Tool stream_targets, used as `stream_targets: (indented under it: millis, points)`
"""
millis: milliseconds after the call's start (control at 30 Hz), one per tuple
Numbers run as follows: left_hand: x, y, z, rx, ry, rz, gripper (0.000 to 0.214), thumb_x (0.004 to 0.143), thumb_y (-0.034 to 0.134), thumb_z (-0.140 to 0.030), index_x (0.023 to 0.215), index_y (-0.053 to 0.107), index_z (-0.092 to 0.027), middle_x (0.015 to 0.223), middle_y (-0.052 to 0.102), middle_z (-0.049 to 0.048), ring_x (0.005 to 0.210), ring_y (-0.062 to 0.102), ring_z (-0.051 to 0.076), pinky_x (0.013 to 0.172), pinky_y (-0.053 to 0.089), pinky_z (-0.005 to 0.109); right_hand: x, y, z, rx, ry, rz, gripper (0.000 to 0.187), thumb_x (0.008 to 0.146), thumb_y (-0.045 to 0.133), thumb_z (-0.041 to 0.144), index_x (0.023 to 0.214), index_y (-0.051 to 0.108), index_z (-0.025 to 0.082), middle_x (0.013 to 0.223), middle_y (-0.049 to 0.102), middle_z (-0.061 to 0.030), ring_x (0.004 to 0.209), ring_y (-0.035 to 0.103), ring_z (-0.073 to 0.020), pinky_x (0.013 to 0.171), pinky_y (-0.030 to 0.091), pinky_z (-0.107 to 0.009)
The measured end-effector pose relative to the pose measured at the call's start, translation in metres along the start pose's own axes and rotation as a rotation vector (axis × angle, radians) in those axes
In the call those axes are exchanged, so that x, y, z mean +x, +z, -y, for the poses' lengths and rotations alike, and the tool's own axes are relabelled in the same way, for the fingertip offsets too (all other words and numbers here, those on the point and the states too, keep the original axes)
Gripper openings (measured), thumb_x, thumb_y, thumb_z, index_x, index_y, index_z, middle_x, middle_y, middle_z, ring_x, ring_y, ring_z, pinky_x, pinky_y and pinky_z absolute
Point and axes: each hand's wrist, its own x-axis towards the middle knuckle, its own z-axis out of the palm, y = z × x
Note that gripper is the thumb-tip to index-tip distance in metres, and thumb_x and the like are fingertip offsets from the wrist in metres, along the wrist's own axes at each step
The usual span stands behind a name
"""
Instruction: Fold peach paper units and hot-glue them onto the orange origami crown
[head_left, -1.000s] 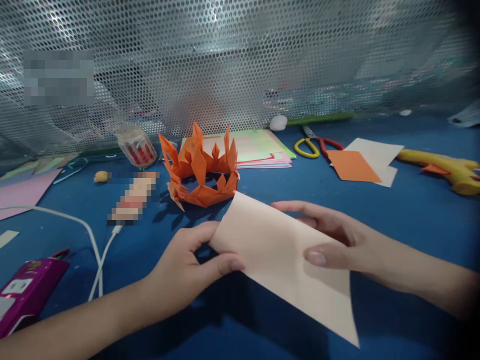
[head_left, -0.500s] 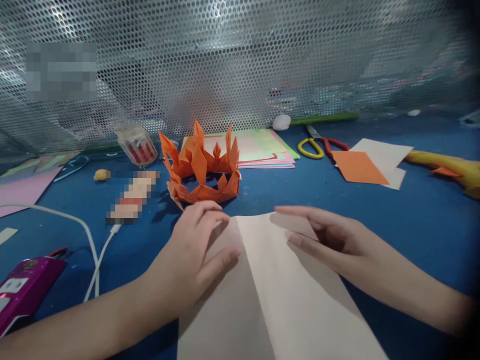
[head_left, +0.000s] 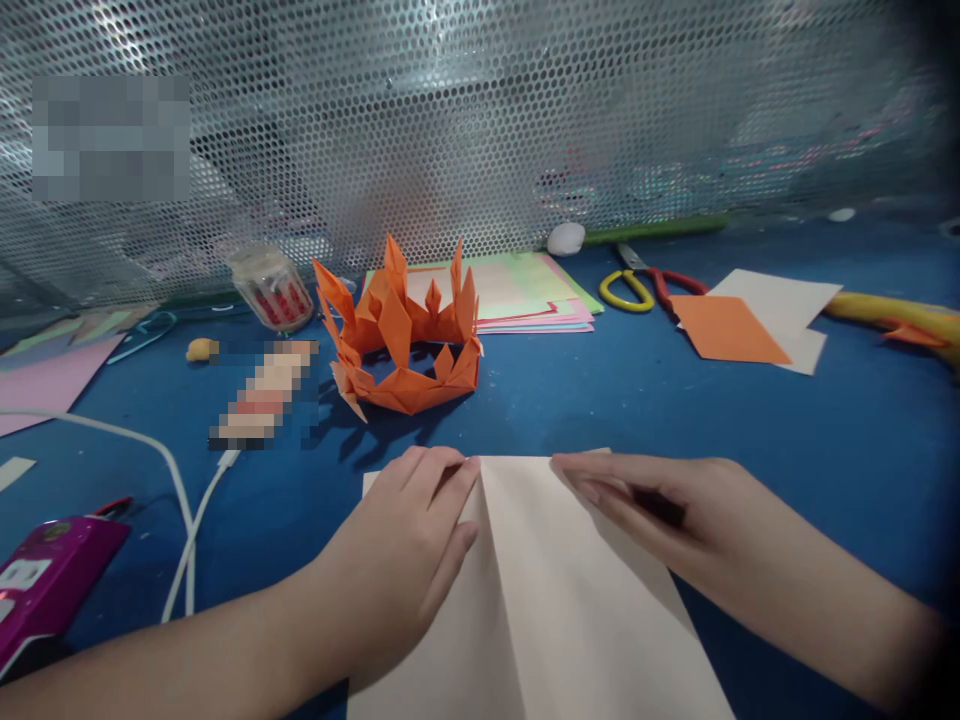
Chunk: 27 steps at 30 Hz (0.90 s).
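A pale cream sheet of paper (head_left: 551,600) lies flat on the blue table (head_left: 825,440) in front of me, with a crease running down its middle. My left hand (head_left: 401,560) rests on the sheet's left half, fingers stretched flat toward the top edge. My right hand (head_left: 660,515) lies on the right half, fingers extended and pressing near the top right corner. Just beyond the sheet stands an orange folded paper crown (head_left: 401,335).
A stack of coloured paper (head_left: 525,290) lies behind the crown. Yellow-and-red scissors (head_left: 637,287), an orange sheet (head_left: 727,328) on white paper, and a yellow tool (head_left: 900,320) sit at right. A small jar (head_left: 271,287), white cable (head_left: 187,510) and magenta box (head_left: 45,585) are at left. Perforated metal screen behind.
The folded cream paper held in the air a second ago has been opened and laid flat on the table. Both hands have come down onto it, fingers pressing its top edge.
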Motion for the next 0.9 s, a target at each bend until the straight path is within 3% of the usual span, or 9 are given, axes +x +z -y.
stream_targets:
  millis: [167, 333, 567, 700, 800, 900]
  points:
    - [0.0, -0.001, -0.001, 0.03, 0.01, 0.018, 0.043, 0.105, 0.03, -0.019, 0.139, 0.054, -0.007, 0.121, 0.064, 0.0168, 0.105, 0.059, 0.029, 0.092, 0.054, 0.049, -0.003, 0.002, 0.0, 0.0, -0.022, 0.006, 0.037, 0.094, 0.048, 0.036, 0.102, 0.083, 0.025, 0.104, 0.081, -0.005, 0.089, 0.079, -0.0306, 0.07, 0.067, -0.037]
    - [0.0, 0.001, -0.001, 0.062, 0.014, -0.009, 0.043, 0.105, 0.032, -0.019, 0.138, 0.055, -0.007, 0.119, 0.066, 0.0167, 0.103, 0.06, 0.029, 0.09, 0.055, 0.047, -0.007, 0.003, 0.003, -0.027, 0.067, 0.001, 0.039, 0.094, 0.047, 0.039, 0.1, 0.083, 0.028, 0.102, 0.082, -0.003, 0.086, 0.08, -0.0283, 0.066, 0.066, -0.031]
    - [0.006, -0.004, -0.003, 0.216, 0.188, -0.053, 0.04, 0.102, 0.033, -0.012, 0.124, 0.065, 0.0, 0.116, 0.073, 0.0194, 0.097, 0.067, 0.033, 0.08, 0.06, 0.049, -0.005, 0.0, 0.006, -0.05, 0.055, -0.005, 0.043, 0.094, 0.043, 0.043, 0.094, 0.084, 0.029, 0.1, 0.081, -0.003, 0.083, 0.08, -0.0286, 0.061, 0.066, -0.031]
    - [0.003, -0.003, -0.006, 0.238, 0.19, -0.075, 0.04, 0.1, 0.036, -0.01, 0.123, 0.067, -0.003, 0.116, 0.075, 0.021, 0.101, 0.071, 0.033, 0.083, 0.062, 0.048, -0.007, 0.001, 0.004, -0.064, 0.045, -0.006, 0.04, 0.096, 0.045, 0.041, 0.096, 0.083, 0.03, 0.103, 0.081, -0.0024, 0.086, 0.08, -0.0281, 0.062, 0.066, -0.029]
    - [-0.006, -0.007, -0.01, 0.21, 0.14, -0.039, 0.044, 0.105, 0.032, -0.022, 0.128, 0.066, -0.006, 0.128, 0.07, 0.0241, 0.117, 0.069, 0.037, 0.092, 0.059, 0.052, -0.008, 0.001, 0.002, -0.072, 0.023, -0.005, 0.04, 0.097, 0.044, 0.04, 0.097, 0.083, 0.031, 0.105, 0.081, -0.0014, 0.087, 0.08, -0.0272, 0.061, 0.065, -0.028]
    - [-0.012, -0.014, -0.014, 0.182, 0.139, 0.133, 0.058, 0.105, 0.037, -0.045, 0.142, 0.058, -0.005, 0.144, 0.057, 0.0306, 0.13, 0.06, 0.045, 0.096, 0.057, 0.059, -0.008, -0.002, 0.0, -0.09, 0.008, -0.025, 0.039, 0.097, 0.045, 0.04, 0.097, 0.083, 0.03, 0.102, 0.082, -0.0014, 0.084, 0.08, -0.0267, 0.059, 0.064, -0.028]
